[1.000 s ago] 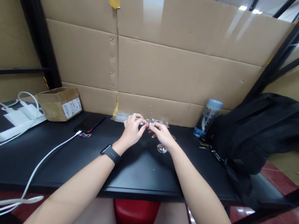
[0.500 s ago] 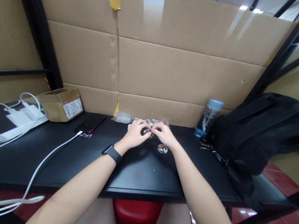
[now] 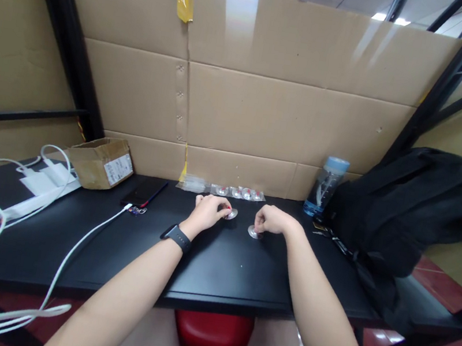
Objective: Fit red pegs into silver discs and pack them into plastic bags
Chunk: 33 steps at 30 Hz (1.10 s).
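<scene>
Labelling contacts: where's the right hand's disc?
In the head view, the shiny disc is just right of centre on the black table, at the right hand; a second disc, farther back, is to its left, at the left hand.

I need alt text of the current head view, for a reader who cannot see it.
A person's left hand holds a small shiny disc with something red, and the right hand touches a second disc at a black table. Behind, clear packets lie along a cardboard wall, with a box to the left, a bottle and black backpack to the right.
</scene>
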Tool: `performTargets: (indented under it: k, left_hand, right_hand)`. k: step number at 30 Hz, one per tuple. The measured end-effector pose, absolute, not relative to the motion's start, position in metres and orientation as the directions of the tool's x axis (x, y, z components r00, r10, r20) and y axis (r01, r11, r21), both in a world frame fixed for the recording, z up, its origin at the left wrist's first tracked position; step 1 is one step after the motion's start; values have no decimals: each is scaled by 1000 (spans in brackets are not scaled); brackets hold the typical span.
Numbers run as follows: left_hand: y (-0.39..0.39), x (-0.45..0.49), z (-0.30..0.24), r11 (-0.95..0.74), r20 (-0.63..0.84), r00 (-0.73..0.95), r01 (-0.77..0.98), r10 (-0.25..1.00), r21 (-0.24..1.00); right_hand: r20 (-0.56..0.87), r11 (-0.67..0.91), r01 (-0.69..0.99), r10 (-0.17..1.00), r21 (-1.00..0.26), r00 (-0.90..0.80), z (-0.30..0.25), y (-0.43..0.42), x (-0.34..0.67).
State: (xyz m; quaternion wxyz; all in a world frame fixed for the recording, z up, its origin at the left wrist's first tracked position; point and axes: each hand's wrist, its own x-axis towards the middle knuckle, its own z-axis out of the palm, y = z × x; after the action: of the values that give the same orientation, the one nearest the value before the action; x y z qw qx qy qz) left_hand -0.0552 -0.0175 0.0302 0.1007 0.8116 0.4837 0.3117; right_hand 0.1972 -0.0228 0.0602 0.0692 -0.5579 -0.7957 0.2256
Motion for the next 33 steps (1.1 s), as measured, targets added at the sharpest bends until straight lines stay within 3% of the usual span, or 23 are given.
performTargets:
  k: [4,6,9,11,15,18,23,33]
  left_hand:
    - [-19,-54,33,-497,408,317,719,856,486]
    - [-21,-53,34,-482,398,300,712,867,512]
    - [-22,-52,35,-438,372,258,697,892,568]
    - [-20,-52,33,-422,358,242,671,902,609]
    - [-12,-54,26,-431,366,234,586,901,686]
    - [-4,-56,19,-435,376,222,533,900,726]
    - [4,-57,11,-428,376,206,480,903,766]
    - [6,-57,8,-408,396,125,447,910,796]
  right_hand:
    - [-153,221,904,944,-367,-293,56,-20,196]
    - [-56,281,874,943,-397,-329,53,-18,193]
    - [185,427,734,901,-528,-391,47,-13,182]
    - [266,470,605,878,-643,-399,41,-9,171]
    - [246,361,326,906,-874,-343,28,-6,150]
    - [222,261,98,929,-960,-297,22,-8,142]
    - [207,193,-75,921,-978,-331,23,-14,142]
    - [281,274,-62,927,-960,-246,18,-9,132]
